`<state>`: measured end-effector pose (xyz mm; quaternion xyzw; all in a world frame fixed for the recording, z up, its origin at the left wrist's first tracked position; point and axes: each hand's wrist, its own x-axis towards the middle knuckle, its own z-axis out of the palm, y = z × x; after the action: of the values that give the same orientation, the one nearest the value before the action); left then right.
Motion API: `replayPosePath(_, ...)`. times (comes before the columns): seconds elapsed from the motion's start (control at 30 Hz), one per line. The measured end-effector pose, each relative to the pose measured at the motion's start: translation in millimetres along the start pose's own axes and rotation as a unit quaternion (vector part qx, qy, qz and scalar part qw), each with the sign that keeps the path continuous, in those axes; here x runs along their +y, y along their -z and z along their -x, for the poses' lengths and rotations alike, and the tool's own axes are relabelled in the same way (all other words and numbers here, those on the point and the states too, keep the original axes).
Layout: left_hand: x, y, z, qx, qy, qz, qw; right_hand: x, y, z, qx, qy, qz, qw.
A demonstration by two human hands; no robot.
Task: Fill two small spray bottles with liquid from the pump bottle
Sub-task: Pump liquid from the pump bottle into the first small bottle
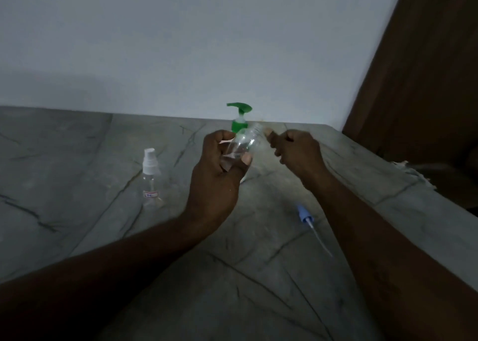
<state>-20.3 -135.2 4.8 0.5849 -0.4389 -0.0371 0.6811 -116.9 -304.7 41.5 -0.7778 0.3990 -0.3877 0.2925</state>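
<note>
My left hand (217, 170) grips a small clear spray bottle (243, 144), uncapped and tilted with its open neck up to the right. My right hand (294, 149) hovers just right of that neck, fingers curled shut; I cannot tell whether it holds anything. Behind the held bottle stands the pump bottle (240, 115), only its green pump head showing. A second small clear spray bottle (150, 178) with a white spray cap and a small label stands upright to the left. A blue spray head with a long dip tube (307, 219) lies on the counter beneath my right forearm.
Everything rests on a grey veined stone counter (77, 159) against a pale wall. The counter's right edge runs diagonally toward me, with a brown wooden door or panel (424, 69) beyond it. The lighting is dim.
</note>
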Motion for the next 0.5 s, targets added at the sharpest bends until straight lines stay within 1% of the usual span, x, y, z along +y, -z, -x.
replayPosePath(0.1, 0.3, -14.4, 6.0, -0.082, 0.039, 0.002, 0.996, 25.0, 16.8, 16.4, 0.013, 0.021, 0.108, 0.994)
replayPosePath(0.2, 0.5, -25.7, 14.3, -0.121, 0.047, -0.009, 0.991, 38.4, 48.7, 28.0, -0.015, 0.002, 0.219, 0.976)
replayPosePath(0.27, 1.5, -31.8, 21.0, -0.134, 0.054, 0.001, 0.990, 43.9, 72.5, 37.0, -0.084, -0.039, 0.299, 0.950)
replayPosePath(0.33, 3.8, -34.4, 24.5, -0.146, 0.046, -0.011, 0.988, 46.4, 90.6, 48.2, -0.168, -0.077, 0.346, 0.920)
replayPosePath(0.37, 4.4, -34.5, 24.6, -0.149, 0.040, -0.016, 0.988, 47.3, 95.5, 54.0, -0.202, -0.081, 0.358, 0.908)
replayPosePath(0.4, 5.8, -33.5, 24.1, -0.153, 0.035, -0.022, 0.987, 49.2, 97.5, 59.1, -0.220, -0.072, 0.357, 0.905)
replayPosePath(0.5, 9.2, -29.2, 22.8, -0.148, 0.055, -0.013, 0.987, 50.3, 90.3, 71.2, -0.203, -0.030, 0.294, 0.934)
